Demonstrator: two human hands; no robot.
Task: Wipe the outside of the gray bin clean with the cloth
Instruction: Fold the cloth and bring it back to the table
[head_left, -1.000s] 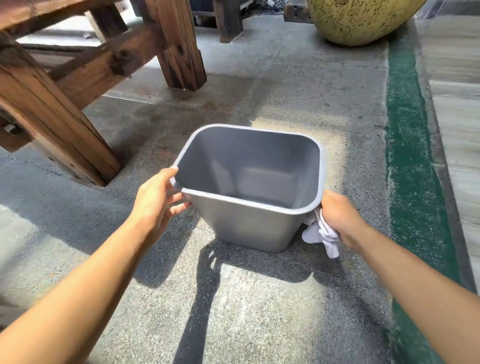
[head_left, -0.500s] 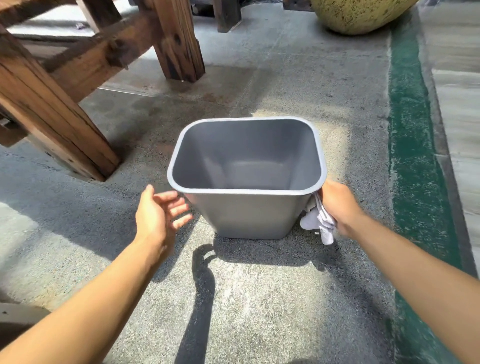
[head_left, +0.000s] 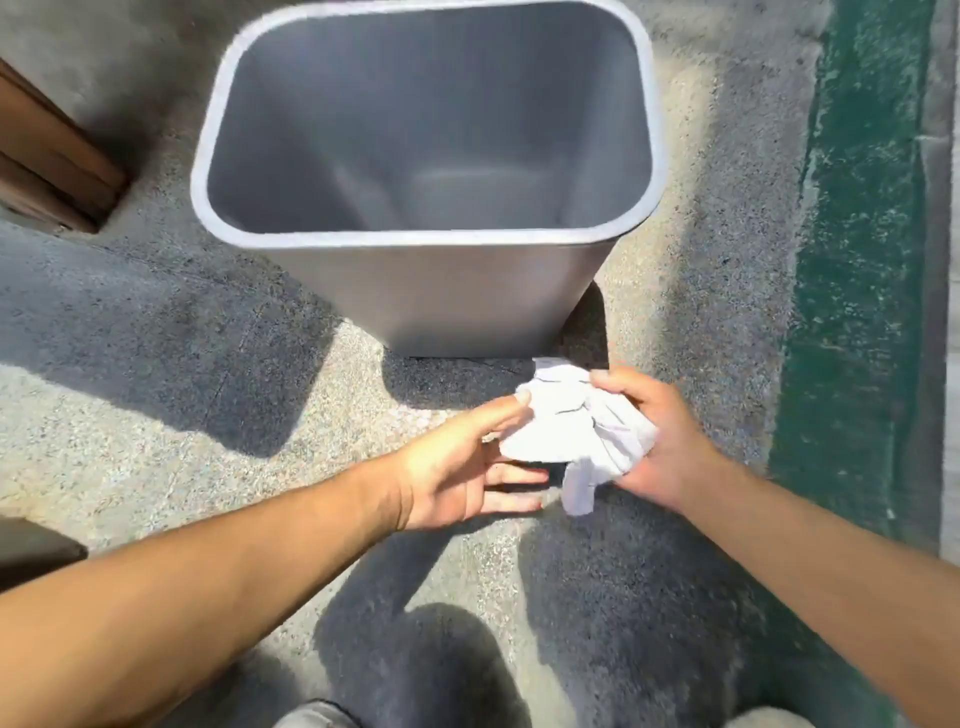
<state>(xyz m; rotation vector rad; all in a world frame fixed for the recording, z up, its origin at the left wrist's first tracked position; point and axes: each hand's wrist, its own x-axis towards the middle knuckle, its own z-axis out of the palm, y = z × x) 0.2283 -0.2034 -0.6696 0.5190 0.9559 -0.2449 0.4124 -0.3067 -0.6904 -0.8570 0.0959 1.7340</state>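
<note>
Standing upright on the concrete (head_left: 156, 415), the bin (head_left: 447, 296) fills the 12 o'clock part of the head view, its mouth open to the camera and nothing visible inside but its bare gray floor and walls. A wooden beam (head_left: 47, 166) lies at its 9 o'clock, well apart, and a green strip (head_left: 857, 260) runs along the ground at its 3 o'clock. At the bin's 6 o'clock, clear of its front wall, both hands meet around the cloth (head_left: 576, 426). The left hand (head_left: 457, 467) reaches in from 8 o'clock, palm turned right, fingers spread loosely, thumb tip touching the cloth's left edge; it does not clench. The right hand (head_left: 660, 436) comes from 4 o'clock and grasps the crumpled white cloth, a tail of it hanging below the palm.
</note>
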